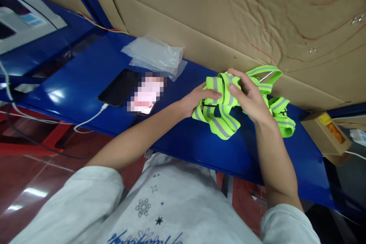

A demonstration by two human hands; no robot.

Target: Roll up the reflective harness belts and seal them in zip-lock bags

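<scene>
Neon-yellow straps with grey reflective stripes [221, 124] lie bundled in loops over the right part of the blue table. My left hand [198, 99] is closed on the left side of the bundle, its thumb lying across a strap. Curled over the top of the bundle, my right hand [248, 97] grips folded straps between thumb and fingers. More loops of the same strap extend to the right, behind my right wrist. Small black pieces show on the straps. Some fingertips of both hands are hidden by the straps.
On the blue table [177, 141] are a black phone [117, 87] with a white cable, a second phone with a blurred screen [147, 93] and clear plastic bags [156, 55]. A cardboard box [326, 133] stands at the right. Cardboard [200, 19] lines the back; a white machine [25, 15] is far left.
</scene>
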